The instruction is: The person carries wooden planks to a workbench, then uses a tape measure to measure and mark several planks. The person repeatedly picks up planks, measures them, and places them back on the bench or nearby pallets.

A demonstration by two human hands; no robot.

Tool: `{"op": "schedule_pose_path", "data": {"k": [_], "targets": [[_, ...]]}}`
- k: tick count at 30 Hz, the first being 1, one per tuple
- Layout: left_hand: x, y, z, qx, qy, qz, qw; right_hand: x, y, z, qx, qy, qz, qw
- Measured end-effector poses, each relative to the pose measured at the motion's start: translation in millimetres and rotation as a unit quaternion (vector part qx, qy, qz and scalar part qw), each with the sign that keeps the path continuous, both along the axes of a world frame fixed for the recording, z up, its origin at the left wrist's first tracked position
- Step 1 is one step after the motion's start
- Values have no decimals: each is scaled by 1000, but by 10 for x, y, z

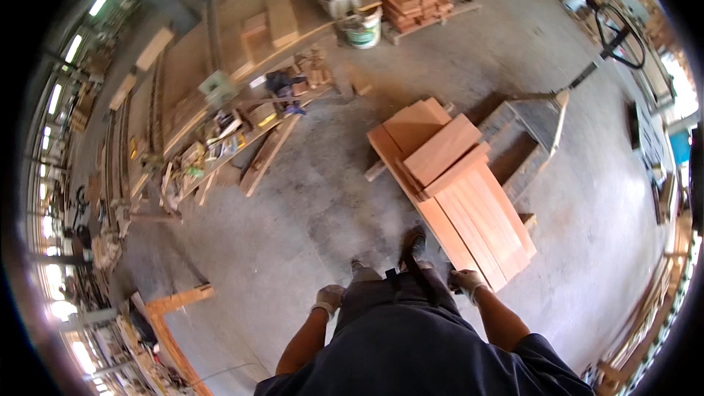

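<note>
My left hand and right hand, both gloved, hang empty and loosely curled. The stack of boards at one o'clock lies untouched; every board remains unlifted.

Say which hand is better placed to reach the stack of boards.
Right, probably. The right hand hangs beside the near end of the stack of boards, almost at its edge. The left hand hangs over bare concrete, away from it.

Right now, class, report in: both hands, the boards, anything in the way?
Left hand gloved, empty, at side. Right hand gloved, nearest the stack of boards, not touching. Pallet truck beyond stack.
</note>
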State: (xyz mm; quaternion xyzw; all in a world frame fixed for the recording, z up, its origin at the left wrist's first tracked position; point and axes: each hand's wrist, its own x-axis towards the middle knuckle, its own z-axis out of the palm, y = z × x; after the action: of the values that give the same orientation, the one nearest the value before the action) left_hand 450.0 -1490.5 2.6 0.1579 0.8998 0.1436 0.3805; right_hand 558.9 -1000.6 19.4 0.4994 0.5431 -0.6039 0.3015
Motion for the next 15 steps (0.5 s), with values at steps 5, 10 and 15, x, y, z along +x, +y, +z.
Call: {"op": "schedule_pose_path", "data": {"k": [5,10,15], "targets": [[-525,370,-70,61,-82,332,938,235,309,-95,-13,-31,-51,998],[-1127,1022,436,38,-97,322,941,279,276,8,6,-77,-103,992],[-1754,1614,395,30,-136,255,957,81,71,-64,13,-89,-178,980]]}}
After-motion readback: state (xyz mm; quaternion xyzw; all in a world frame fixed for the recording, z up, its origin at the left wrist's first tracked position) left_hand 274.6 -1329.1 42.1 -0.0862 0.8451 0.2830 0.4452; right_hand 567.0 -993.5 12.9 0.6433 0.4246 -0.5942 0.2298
